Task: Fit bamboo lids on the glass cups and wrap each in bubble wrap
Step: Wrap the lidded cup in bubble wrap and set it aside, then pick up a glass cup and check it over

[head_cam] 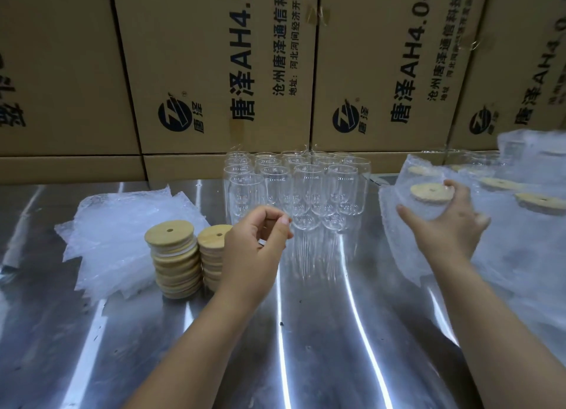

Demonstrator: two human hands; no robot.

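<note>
Head view: shiny, scuffed stainless-steel bench (306,332) filling the lower frame, streaked with bright reflections. Behind it, from 10 to 2 o'clock, a wall of stacked brown cardboard cartons (214,71) printed with black Chinese lettering and round logos. At centre, 12 o'clock, a cluster of clear, empty glass cups (309,191) standing upright in rows. At 9 o'clock, a loose pile of clear bubble wrap sheets (119,240); just beside it, two stacks of round pale bamboo lids with small centre holes (174,261). Left hand (254,249) in front of the cups, grip loosely curled, holding nothing visible. Right hand (444,224) at 2 o'clock, fingers spread around a lidded glass cup swathed in bubble wrap (425,200). Beyond it at 3 o'clock, more wrapped, lidded cups (536,203) lying together.
</note>
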